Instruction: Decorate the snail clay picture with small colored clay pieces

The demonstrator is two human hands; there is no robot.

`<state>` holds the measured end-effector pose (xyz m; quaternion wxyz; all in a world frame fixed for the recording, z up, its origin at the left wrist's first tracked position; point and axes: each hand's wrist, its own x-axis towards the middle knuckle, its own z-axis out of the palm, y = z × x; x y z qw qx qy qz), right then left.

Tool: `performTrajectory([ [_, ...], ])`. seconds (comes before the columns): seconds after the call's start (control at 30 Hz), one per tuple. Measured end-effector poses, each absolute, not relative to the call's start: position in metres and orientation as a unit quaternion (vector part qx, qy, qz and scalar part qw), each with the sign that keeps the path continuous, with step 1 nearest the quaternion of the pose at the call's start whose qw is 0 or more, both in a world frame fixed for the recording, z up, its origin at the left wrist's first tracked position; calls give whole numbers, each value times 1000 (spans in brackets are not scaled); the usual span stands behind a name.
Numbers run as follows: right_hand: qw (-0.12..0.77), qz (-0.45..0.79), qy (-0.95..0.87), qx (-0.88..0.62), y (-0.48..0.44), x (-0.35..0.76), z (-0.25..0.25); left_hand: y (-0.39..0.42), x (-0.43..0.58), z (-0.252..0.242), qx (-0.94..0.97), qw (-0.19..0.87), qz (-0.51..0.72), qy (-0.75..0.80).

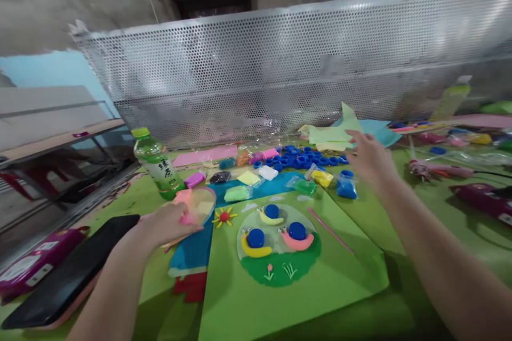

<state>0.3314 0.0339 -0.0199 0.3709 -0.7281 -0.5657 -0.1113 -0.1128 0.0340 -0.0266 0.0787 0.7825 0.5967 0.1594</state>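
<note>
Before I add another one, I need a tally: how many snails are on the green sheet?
3: the pale yellow snail at the top, the bright yellow snail at lower left, the pink snail at lower right. None looks hidden.

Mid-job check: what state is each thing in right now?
Left hand: at the pink piece, grip unclear
Right hand: beside pale green paper, contact unclear
Bottle at left: capped
Black device: lying flat, dark face up
Snails: three, blue shells in place
Pink stick: lying on green sheet
Yellow clay: in clear bag
</note>
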Motion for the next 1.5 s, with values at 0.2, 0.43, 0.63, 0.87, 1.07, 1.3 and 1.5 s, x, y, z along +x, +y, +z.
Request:
performTrajectory([
  [0.2,395,-45,-640,-657,32,302,-20,34,-95,-19,793,26,125,596],
  [0.43,396,47,-789,-467,3,252,-13,11,-45,-14,808,49,198,553],
  [0.63,367,161,-875,-271,-20,211,-26,-8,-7,-36,897,-40,255,359],
  [0.87,357,115,-872,-315,-25,206,-29,-21,8,-45,883,-77,321,334],
  [1.07,368,166,-840,-363,-29,197,-33,-20,10,-45,877,-95,341,326],
  [1.3,341,186,-842,-375,-29,198,-37,-18,10,-44,882,-146,341,290],
  [1.5,306,225,-834,-399,-31,194,-37,-19,8,-46,884,-204,339,249],
])
